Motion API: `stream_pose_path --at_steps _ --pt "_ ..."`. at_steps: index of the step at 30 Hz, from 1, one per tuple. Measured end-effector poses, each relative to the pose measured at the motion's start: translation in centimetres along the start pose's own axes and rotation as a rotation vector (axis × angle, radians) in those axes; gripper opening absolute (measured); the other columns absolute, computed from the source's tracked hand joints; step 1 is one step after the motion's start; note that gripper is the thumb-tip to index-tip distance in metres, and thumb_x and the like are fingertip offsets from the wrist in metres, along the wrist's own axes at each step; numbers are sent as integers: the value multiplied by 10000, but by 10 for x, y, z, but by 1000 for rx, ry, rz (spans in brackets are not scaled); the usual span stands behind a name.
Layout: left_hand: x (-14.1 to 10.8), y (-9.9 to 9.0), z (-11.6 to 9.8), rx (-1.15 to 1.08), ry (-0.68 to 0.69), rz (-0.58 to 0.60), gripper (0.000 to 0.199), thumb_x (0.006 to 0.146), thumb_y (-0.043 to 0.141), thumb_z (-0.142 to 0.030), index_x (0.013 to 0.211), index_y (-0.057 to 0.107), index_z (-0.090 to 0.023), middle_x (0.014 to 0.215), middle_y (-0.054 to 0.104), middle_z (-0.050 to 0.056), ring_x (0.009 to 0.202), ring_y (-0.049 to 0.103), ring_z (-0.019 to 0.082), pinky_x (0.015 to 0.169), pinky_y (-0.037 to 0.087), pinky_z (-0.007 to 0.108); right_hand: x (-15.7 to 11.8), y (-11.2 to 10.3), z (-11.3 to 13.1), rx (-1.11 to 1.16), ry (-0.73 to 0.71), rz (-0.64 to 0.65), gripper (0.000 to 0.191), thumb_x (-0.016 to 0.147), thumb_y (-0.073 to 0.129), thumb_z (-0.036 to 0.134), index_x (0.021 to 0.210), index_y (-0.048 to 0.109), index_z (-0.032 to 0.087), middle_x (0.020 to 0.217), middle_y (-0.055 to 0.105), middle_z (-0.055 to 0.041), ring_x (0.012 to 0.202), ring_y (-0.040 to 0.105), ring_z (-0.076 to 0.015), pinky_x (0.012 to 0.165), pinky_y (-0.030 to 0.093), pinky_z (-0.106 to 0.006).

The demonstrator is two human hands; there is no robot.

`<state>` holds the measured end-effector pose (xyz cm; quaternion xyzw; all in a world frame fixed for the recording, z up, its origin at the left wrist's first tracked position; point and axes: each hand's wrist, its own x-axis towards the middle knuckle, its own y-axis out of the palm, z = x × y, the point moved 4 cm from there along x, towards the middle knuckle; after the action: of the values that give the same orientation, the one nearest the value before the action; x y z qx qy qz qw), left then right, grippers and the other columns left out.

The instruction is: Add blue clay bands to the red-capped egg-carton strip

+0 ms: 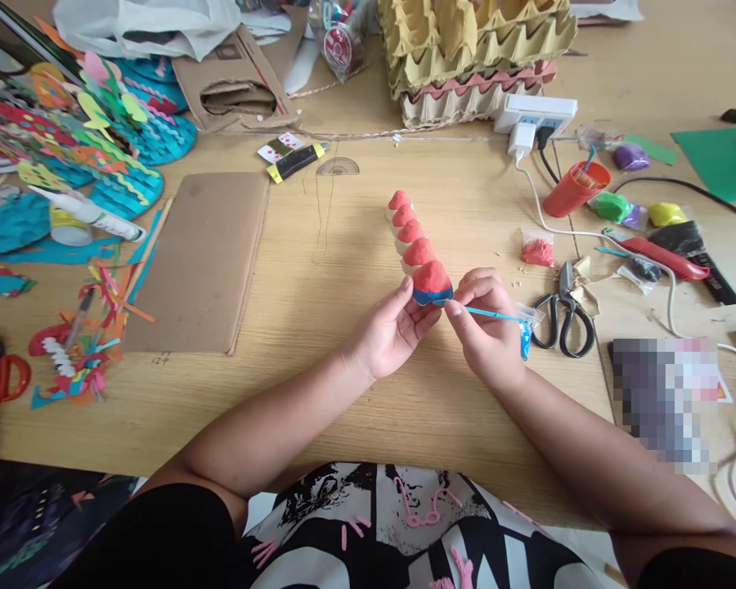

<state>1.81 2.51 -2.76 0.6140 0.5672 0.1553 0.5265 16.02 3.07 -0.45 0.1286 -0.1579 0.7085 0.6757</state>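
The row of red-topped cups is held over the table by the left hand, palm turned up; the blue stick is pinched by the right hand, its tip against the nearest cup's blue band.

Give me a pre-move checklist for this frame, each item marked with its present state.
1. Left hand supports the red-topped row at its near end: ok.
2. Right hand grips the thin blue tool: ok.
3. Tool tip pressing into the blue band: cannot tell, too small.
4. Blue visible on every segment: not ok, nearest only.
5. Scissors apart from both hands: ok.
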Motion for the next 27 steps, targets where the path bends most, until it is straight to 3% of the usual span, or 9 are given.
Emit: stream_pose_path --at_steps 7,18,27 --pt "-1 0 6 4 20 86 216 1020 688 -348 1017 812 -172 1057 830 36 975 772 111 942 579 216 -2 -1 5 -227 -136 -40 163 931 782 298 877 631 267 943 534 -22 968 556 -230 906 462 -443" --pt "-2 -1 7 32 25 44 152 984 733 -303 1037 813 -186 1067 824 34 1001 760 126 983 546 243 -1 -1 4 -281 -178 -87 167 959 722 249 863 587 258 918 538 -19 924 558 -214 855 474 -431" --pt "-1 -2 9 58 71 67 174 987 733 -339 1018 822 -193 1043 828 33 946 761 126 960 549 258 -2 0 6 -257 -181 -38 147 944 746 247 882 613 259 932 522 -17 971 551 -221 905 468 -440"
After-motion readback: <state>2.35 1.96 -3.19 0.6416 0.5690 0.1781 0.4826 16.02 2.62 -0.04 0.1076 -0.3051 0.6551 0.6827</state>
